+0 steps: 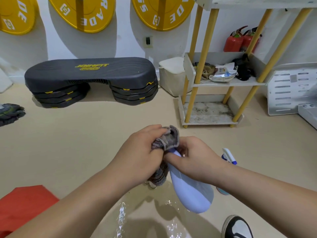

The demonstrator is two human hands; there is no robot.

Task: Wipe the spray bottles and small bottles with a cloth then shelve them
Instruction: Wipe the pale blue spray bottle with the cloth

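Head view, single camera. Left hand [142, 152] grips a bunched grey cloth [169, 140] wrapped over the top of a pale blue spray bottle [190, 189]. Right hand [193, 158] is curled round the bottle's neck just below the cloth. The bottle is held off the floor and tilted, base toward the camera; its trigger head is hidden under the cloth. Step judged: wiping the nozzle end, body not yet shelved. A second spray bottle [229, 156] stands on the floor just beyond the right wrist, only its white-and-blue head showing. The yellow-posted shelf unit [212, 117] sits ahead to the right, well apart, its bottom tier stained. Water glints on the floor [121, 212] below the hands, near a shoe [236, 227]. Risks: squeezing through the cloth may fire the hidden trigger; a damp neck could slip in the right hand; the cloth's hanging tail may drag into the wet patch; a forearm swing could topple the second bottle.
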